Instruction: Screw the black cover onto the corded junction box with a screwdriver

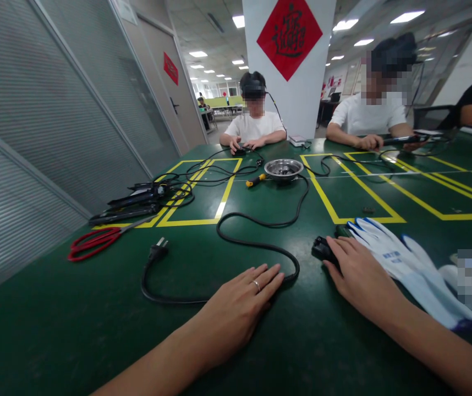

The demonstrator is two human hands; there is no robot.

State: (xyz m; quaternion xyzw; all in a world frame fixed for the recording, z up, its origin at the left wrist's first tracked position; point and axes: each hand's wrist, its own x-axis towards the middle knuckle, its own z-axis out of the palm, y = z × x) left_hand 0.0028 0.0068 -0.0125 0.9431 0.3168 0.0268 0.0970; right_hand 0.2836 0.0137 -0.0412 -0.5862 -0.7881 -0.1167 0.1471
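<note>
A black power cord (261,224) winds across the green table, with its pronged plug (159,251) lying to the left. My left hand (240,302) rests flat over part of the cord, palm down, fingers stretched out and a ring on one. To the right, my right hand (355,269) has its thumb and fingers around a small black block-like object (322,249); its exact kind cannot be made out, since the fingers cover part of it. White work gloves with blue trim (401,261) lie just beyond that hand.
Red-handled scissors (95,242) lie at the left, near a pile of black devices and cables (137,203). A metal bowl (284,168) holding small parts stands mid-table beside a yellow-and-black handle (256,180). Yellow tape (190,223) marks the table. Two people sit across, their hands on black items.
</note>
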